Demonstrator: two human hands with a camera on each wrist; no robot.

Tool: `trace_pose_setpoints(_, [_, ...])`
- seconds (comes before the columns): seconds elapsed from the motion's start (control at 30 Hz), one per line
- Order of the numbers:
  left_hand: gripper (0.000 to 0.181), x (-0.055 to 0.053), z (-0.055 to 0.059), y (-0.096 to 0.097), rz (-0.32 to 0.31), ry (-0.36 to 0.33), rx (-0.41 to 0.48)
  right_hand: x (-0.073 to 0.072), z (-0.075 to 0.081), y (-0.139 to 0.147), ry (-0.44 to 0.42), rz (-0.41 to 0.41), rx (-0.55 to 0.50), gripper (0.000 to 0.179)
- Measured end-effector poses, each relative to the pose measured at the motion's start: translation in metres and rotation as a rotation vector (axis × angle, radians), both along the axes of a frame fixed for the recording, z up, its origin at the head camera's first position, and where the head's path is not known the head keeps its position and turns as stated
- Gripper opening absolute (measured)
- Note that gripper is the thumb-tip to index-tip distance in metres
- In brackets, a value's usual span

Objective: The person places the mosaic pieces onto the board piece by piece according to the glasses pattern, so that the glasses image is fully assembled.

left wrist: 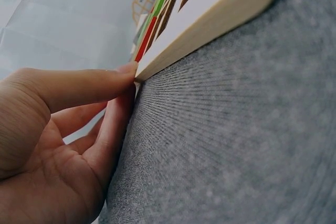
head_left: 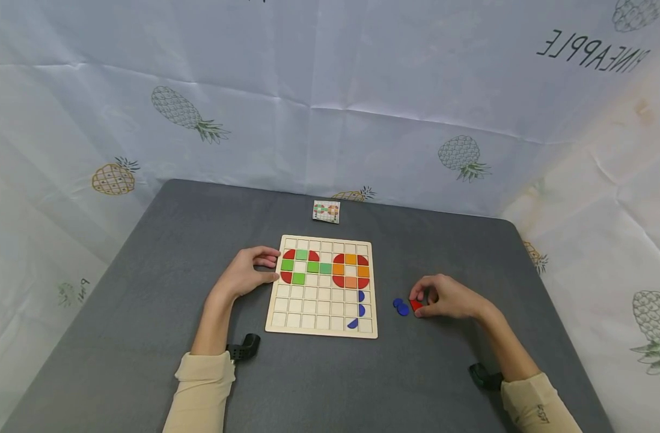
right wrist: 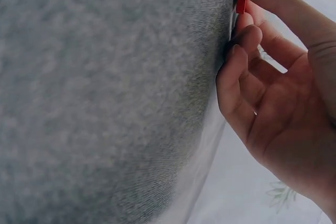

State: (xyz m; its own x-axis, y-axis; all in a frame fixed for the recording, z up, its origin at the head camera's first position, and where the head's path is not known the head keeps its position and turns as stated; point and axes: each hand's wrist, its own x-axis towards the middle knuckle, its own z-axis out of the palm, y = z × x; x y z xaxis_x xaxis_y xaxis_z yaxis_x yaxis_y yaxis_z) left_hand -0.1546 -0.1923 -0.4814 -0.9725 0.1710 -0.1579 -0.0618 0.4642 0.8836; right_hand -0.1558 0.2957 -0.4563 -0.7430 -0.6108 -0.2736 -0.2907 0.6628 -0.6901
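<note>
A square wooden grid board [head_left: 296,310] lies on the table with red, green, orange and blue flat pieces on its cells. Along its left edge rests my left hand [head_left: 242,273], thumb and fingertips touching the rim with a gap between them. In the left wrist view the straight thumb [left wrist: 86,85] meets the board's side [left wrist: 205,38]. To the right of the board, my right hand [head_left: 448,296] pinches a red piece [head_left: 416,305] between thumb and fingers, low over the table. That red piece [right wrist: 241,3] is mostly covered by the fingers in the right wrist view.
Loose blue pieces [head_left: 403,310] lie between the board and the right hand. A small card [head_left: 326,211] printed with a coloured pattern is behind the board. The grey table [head_left: 319,385] meets a hanging pineapple-print cloth [head_left: 308,138] at the back.
</note>
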Motion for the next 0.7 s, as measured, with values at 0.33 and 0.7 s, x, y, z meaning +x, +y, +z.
trace_pose_setpoints(0.33, [0.052, 0.000, 0.001, 0.000, -0.003, 0.002, 0.002, -0.005, 0.006, -0.015, -0.004, 0.010, -0.044, 0.024])
trace_pose_setpoints(0.7, [0.052, 0.000, 0.001, 0.000, 0.006, -0.001, -0.002, -0.010, 0.014, -0.043, -0.012, -0.006, -0.097, 0.031])
